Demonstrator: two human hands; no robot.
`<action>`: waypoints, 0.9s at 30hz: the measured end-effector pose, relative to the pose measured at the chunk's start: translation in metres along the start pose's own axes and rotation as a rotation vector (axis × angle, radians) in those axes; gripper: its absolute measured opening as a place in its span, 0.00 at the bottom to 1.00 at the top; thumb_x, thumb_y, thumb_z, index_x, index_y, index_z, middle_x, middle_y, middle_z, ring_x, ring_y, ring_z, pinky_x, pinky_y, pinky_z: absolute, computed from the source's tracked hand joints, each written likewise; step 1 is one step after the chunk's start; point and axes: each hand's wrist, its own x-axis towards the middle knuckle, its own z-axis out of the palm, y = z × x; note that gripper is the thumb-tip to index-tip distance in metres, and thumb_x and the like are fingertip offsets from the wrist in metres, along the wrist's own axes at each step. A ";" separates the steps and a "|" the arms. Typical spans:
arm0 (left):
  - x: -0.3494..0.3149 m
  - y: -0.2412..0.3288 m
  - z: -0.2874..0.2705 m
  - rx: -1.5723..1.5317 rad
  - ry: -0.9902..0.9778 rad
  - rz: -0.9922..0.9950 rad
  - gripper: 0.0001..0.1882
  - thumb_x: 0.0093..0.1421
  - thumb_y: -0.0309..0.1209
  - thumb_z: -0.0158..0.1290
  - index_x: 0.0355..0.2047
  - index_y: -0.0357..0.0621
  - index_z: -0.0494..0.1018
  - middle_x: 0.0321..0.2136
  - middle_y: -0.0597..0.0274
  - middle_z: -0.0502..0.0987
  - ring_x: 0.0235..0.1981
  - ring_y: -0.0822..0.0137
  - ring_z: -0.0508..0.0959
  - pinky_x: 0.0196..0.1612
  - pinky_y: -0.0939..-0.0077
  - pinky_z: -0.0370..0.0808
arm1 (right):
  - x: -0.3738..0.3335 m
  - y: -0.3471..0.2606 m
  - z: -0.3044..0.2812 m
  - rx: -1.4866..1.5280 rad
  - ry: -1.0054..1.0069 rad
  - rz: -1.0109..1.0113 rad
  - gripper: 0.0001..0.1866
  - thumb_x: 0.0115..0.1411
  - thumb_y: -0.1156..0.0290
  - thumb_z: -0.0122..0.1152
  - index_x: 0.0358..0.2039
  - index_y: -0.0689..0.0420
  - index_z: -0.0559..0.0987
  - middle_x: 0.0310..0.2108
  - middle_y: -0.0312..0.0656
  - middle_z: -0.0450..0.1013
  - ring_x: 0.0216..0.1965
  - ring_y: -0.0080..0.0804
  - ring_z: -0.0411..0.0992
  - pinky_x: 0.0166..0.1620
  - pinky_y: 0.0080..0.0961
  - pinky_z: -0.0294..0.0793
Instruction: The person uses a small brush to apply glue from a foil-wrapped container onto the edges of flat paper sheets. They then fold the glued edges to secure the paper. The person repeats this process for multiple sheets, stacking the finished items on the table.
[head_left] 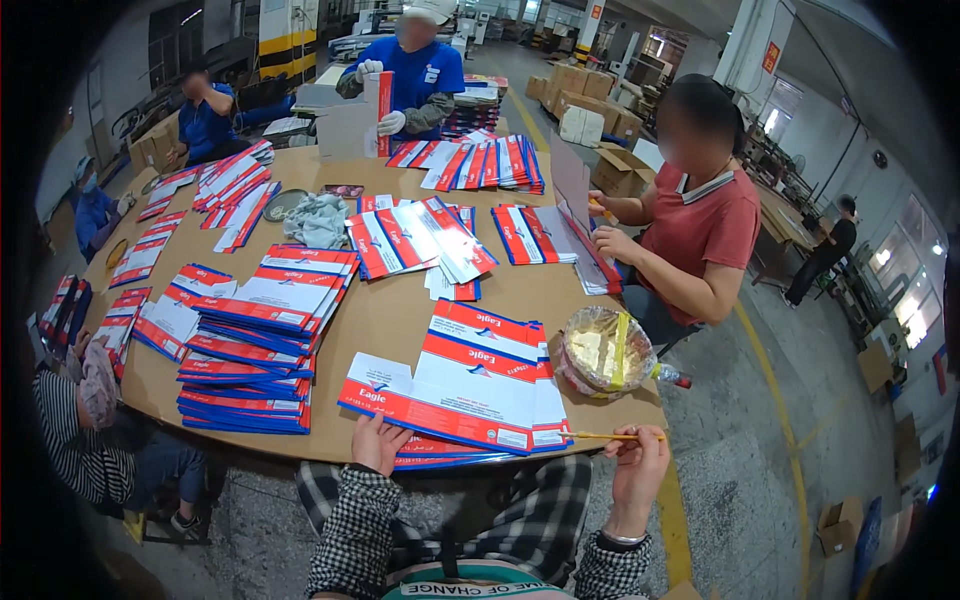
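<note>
In front of me lie flat red, white and blue printed carton blanks [480, 375], overlapping at the table's near edge. My left hand [378, 443] rests at their lower left edge, its fingers stretched out against the cardboard. Between the fingers of my right hand [637, 475] is a thin brush [605, 436] with a yellowish wooden handle. The brush points left, its tip at the right lower edge of the blanks. Just beyond that hand stands a plastic-lined bowl [590, 368] of pale yellowish paste, with a yellow strip across its top.
A tall stack of folded blanks [250, 350] stands at the left, and more blanks [420, 238] lie mid-table beside a grey cloth [318, 220]. A person in a red shirt [700, 220] handles a carton at the right. Other people sit or stand around the table [345, 325].
</note>
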 end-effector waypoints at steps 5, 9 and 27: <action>0.019 -0.012 -0.017 0.014 -0.008 0.013 0.10 0.59 0.22 0.45 0.41 0.36 0.62 0.41 0.51 0.70 0.44 0.55 0.72 0.51 0.59 0.71 | -0.001 -0.006 0.002 0.008 0.017 -0.021 0.06 0.60 0.71 0.47 0.30 0.59 0.69 0.25 0.47 0.72 0.19 0.33 0.71 0.24 0.24 0.71; 0.032 -0.023 -0.024 0.009 0.091 -0.036 0.11 0.59 0.22 0.42 0.43 0.39 0.61 0.43 0.52 0.69 0.43 0.57 0.72 0.49 0.60 0.70 | -0.001 -0.009 -0.004 0.016 0.005 -0.041 0.06 0.60 0.71 0.47 0.30 0.59 0.69 0.25 0.47 0.72 0.19 0.32 0.71 0.24 0.24 0.71; -0.017 0.073 -0.015 0.036 -0.024 0.433 0.17 0.62 0.24 0.41 0.52 0.41 0.60 0.46 0.59 0.70 0.46 0.65 0.73 0.47 0.69 0.73 | -0.005 -0.025 -0.009 0.043 -0.023 -0.140 0.10 0.62 0.65 0.45 0.29 0.57 0.70 0.28 0.42 0.71 0.23 0.27 0.68 0.26 0.21 0.67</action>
